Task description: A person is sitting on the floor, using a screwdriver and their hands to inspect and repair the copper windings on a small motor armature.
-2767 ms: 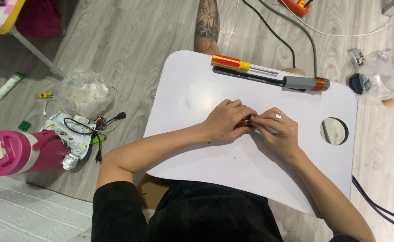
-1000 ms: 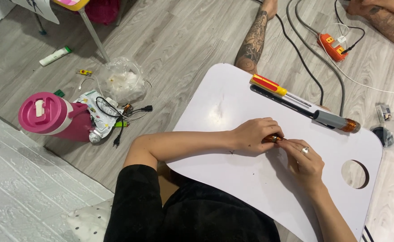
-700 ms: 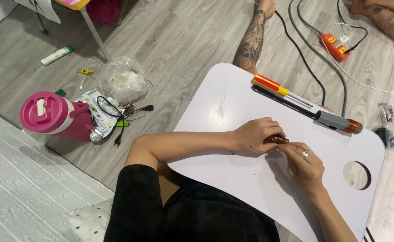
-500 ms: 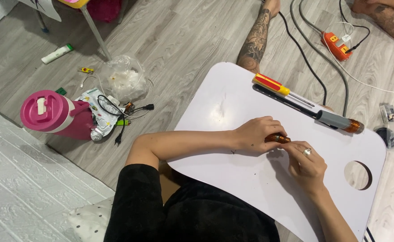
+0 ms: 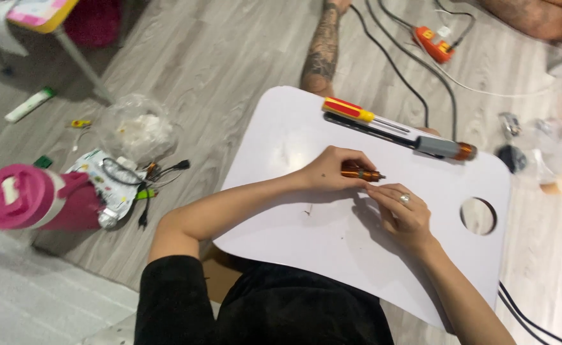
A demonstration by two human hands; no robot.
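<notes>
My left hand (image 5: 335, 169) rests on a white lap tray (image 5: 293, 223) and grips a small orange-brown tool (image 5: 359, 172) whose dark tip points right. My right hand (image 5: 405, 214), with a ring on one finger, lies just below and right of that tip, fingers curled near it; whether it pinches something small I cannot tell. A tiny dark bit (image 5: 307, 210) lies on the tray below my left wrist.
A red-and-yellow screwdriver (image 5: 357, 114) and a grey tool with an orange end (image 5: 444, 148) lie along the tray's far edge. The tray has a round hole (image 5: 477, 215) at right. A pink tumbler (image 5: 35, 198), cables and plastic bags sit on the floor at left. A tattooed leg (image 5: 322, 48) and an orange power strip (image 5: 435, 43) lie beyond.
The view has shifted slightly. My right hand has slid a little down and away from the tool's tip, and more of the orange-brown tool shows past my left fingers.
</notes>
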